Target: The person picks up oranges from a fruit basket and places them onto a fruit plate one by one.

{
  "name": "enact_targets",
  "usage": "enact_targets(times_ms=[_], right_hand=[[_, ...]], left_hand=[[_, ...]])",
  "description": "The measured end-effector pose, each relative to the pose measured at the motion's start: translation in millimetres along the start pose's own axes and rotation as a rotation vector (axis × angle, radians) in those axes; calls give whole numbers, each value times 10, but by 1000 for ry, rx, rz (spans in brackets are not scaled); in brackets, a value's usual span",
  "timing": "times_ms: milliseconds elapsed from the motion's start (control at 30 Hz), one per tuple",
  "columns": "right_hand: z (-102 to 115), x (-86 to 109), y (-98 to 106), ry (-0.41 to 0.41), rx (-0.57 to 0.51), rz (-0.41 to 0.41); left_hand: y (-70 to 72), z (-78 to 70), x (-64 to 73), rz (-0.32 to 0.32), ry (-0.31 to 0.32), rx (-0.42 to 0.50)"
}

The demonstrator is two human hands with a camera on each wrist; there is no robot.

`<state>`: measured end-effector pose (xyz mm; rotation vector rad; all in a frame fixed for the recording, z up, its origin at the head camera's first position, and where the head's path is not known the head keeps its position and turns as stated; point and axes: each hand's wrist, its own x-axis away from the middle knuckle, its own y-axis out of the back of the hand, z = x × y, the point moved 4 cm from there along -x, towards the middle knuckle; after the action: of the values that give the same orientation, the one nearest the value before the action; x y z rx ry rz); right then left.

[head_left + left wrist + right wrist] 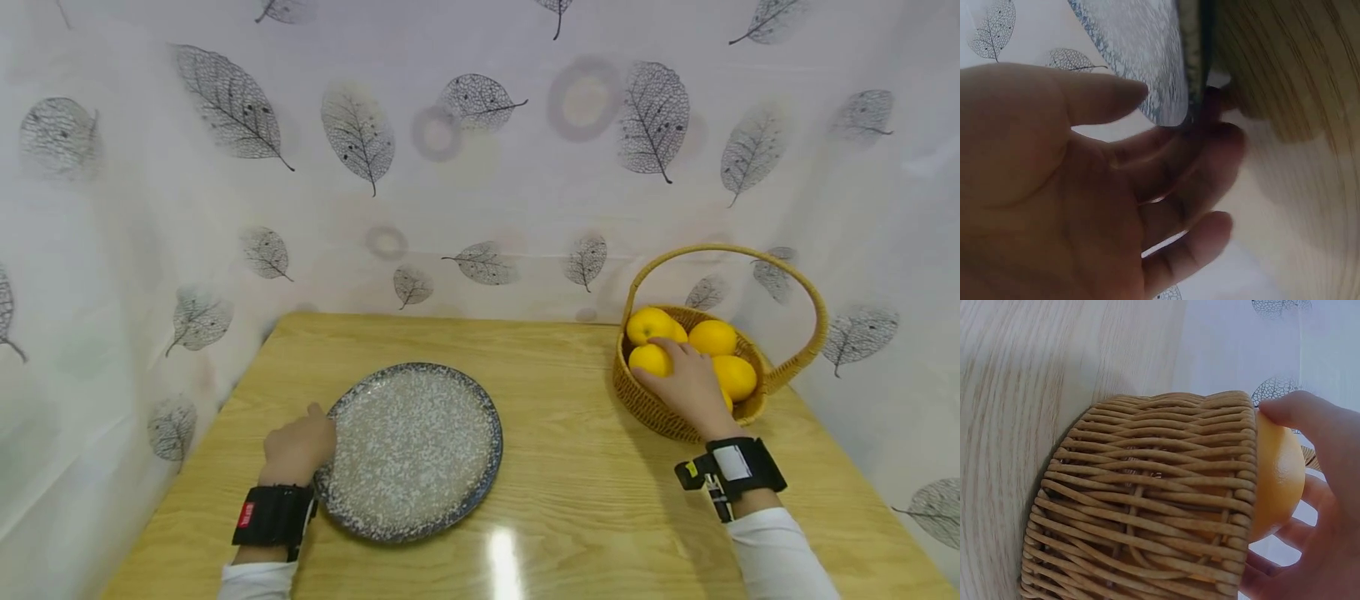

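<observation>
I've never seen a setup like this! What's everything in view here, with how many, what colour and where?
Citrus fruits: at least five, yellow, in the basket; some are partly hidden, so no exact count
Wicker basket: one, tan-brown, with tall handle, right side of the table
Round plate: one, speckled grey-white with dark rim, left of the table's middle
Table: one, light wood-grain, under plate and basket
Leaf-print backdrop: sheet count unclear, whitish with dark leaves, behind and beside the table
Wrist straps: two, black, one per wrist
Sleeves: two, white, below the straps
Left hand: one, bare, holding the plate's left rim
Right hand: one, bare, gripping a fruit at the basket
</observation>
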<state>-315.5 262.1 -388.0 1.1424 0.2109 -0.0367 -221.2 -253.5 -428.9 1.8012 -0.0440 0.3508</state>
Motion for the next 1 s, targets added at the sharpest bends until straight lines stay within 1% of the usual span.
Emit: enact_targets(times_ms=[67, 233, 300, 367, 433, 533, 600, 667, 733, 900, 1000], right_hand=[[4, -7, -4, 2, 0, 0], [35, 32, -15, 7, 4, 5], [53, 66, -16, 6, 6, 11], [72, 100, -15, 5, 9, 14], [92, 130, -10, 7, 13, 6], [126, 161, 1, 15, 8, -15], [137, 174, 5, 17, 2, -28], [149, 184, 5, 14, -7, -30], [159, 194, -2, 6, -14, -25], [187, 247, -22, -15, -24, 7], [214, 282, -21, -11, -21, 26]], left_hand=[[11, -6, -4, -3, -11, -10], [22, -6, -8, -38, -59, -35], [5, 2, -9, -43, -75, -30], [-5, 1, -3, -62, -102, -16], [-1, -9, 9, -95, -137, 1], [15, -38, 13, -170, -197, 30], [24, -67, 12, -202, -229, 48], [18, -93, -4, -212, -241, 68], [8, -128, -17, -205, -247, 79], [-58, -240, -45, -183, -251, 79], [-82, -328, -47, -195, -264, 65]])
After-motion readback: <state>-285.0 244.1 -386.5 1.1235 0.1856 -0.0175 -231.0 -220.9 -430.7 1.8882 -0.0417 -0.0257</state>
